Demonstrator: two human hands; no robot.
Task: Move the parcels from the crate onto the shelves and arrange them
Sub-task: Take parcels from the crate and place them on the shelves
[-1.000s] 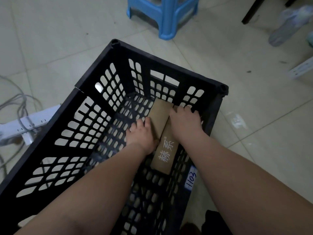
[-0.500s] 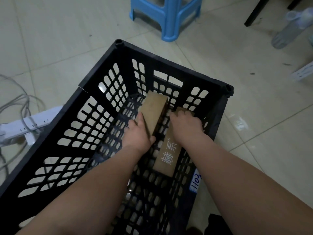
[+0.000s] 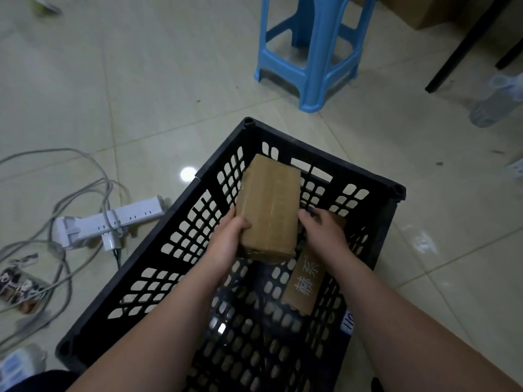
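Brown plain parcel (image 3: 268,205) up off crate (image 3: 365,178) bottom, tilted, clamped in left grip (image 3: 226,239): thumb on top face, near lower left corner. Right grip (image 3: 322,236) just beside parcel's right edge, fingers curled over far end of lettered parcel (image 3: 305,281); this one lies on crate bottom along right wall. Crate stands on tiled floor (image 3: 169,80). Blue stool (image 3: 311,52) beyond far wall, apart. White power strip (image 3: 113,222) with cables left of crate. Clear bottle (image 3: 492,108) far right.

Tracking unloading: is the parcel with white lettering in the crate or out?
In: the lettered parcel lies on the crate floor, right hand gripping its end.
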